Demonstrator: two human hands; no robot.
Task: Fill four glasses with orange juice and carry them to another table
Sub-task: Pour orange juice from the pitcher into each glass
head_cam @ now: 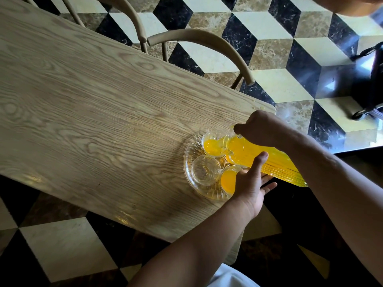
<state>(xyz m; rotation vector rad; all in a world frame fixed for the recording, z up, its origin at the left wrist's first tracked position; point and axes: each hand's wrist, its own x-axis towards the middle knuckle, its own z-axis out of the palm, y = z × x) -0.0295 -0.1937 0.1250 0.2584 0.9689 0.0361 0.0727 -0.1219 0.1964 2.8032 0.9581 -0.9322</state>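
**Orange juice going into clear glass**

Head view. Clear pressed glass everywhere: a round ribbed tray [187, 166] near the right end of a pale wood-grain bench [93, 104], four small tumblers crowded on it. Far glass [213, 144] taking the stream now, partly full. Near-left glass [205, 170] empty. Near-right glass [228, 180] holding juice, half hidden behind the left hand [251, 183]. Fourth glass [233, 159] mostly hidden under the jug; fill level impossible to judge. Ribbed jug [269, 160] tipped low to the left, spout over the far glass, body bright with juice. Right hand [263, 129] closed over the jug's handle end from above. Left hand spread, thumb up against the jug's side, palm and fingers under its belly as support. Droplets [257, 107] on the bench's far right corner. Curved chair backs [207, 41] beyond, cube-patterned marble floor [279, 65] all round.

Probably heavy and sloshy, that jug, and slick where wet; best held as here, handle plus underside. Tumblers light, thin, brittle, easily tipped. For carrying, likely safest gripping the tray by opposite rims, kept level.
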